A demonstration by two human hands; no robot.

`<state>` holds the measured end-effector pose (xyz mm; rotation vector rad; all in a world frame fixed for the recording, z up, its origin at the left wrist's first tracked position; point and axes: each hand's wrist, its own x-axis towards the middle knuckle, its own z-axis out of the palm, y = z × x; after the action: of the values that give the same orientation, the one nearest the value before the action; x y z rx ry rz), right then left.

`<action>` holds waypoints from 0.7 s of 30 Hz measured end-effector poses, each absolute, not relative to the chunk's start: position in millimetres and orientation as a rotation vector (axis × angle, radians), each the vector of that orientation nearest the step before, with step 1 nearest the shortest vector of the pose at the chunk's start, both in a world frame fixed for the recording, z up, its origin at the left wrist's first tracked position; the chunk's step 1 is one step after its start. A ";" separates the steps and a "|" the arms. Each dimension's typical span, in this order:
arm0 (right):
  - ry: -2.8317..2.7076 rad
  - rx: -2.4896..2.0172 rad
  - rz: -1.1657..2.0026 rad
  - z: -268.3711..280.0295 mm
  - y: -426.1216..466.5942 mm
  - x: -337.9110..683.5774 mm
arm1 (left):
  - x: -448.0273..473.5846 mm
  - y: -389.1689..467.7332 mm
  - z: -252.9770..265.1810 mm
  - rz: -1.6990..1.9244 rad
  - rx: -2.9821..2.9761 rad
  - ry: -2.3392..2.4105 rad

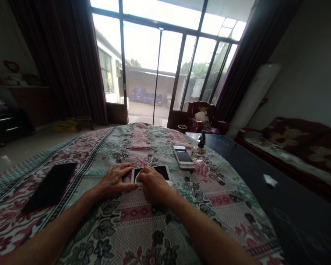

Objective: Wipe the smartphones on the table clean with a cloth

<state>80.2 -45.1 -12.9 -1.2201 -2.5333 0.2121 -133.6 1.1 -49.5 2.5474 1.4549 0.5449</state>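
Note:
A white smartphone (163,170) lies flat on the patterned tablecloth with its dark screen up. My left hand (117,178) grips its left end, thumb along the near edge and fingers at the far edge. Over the screen, my right hand (153,184) is closed on a white cloth (139,183) pressed against the glass; most of the cloth is hidden under the fingers. To the right of the hands, more white phones (183,157) lie stacked. Just beyond them stands a clear bottle (199,151) with a black pump top.
A dark tablet-like slab (51,187) lies on the tablecloth (138,235) at left. A dark glossy table (295,209) adjoins on the right, with a crumpled white piece (270,180) on it. A wooden sofa (306,147) stands beyond; glass doors are ahead.

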 end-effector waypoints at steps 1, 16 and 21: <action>-2.524 -1.293 0.228 -9.3 -44.3 84.0 | -134.0 1.3 -49.9 0.543 2.544 1.452; -2.270 -1.419 0.025 2.7 -30.3 98.3 | -135.3 1.6 -49.5 0.530 2.554 1.443; -2.479 -1.040 0.096 -24.6 -34.2 75.4 | -134.2 0.7 -47.8 0.533 2.564 1.421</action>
<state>75.4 -34.2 -24.6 -1.0401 -2.4792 0.0961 -134.2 0.7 -47.8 2.5635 1.4209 0.5327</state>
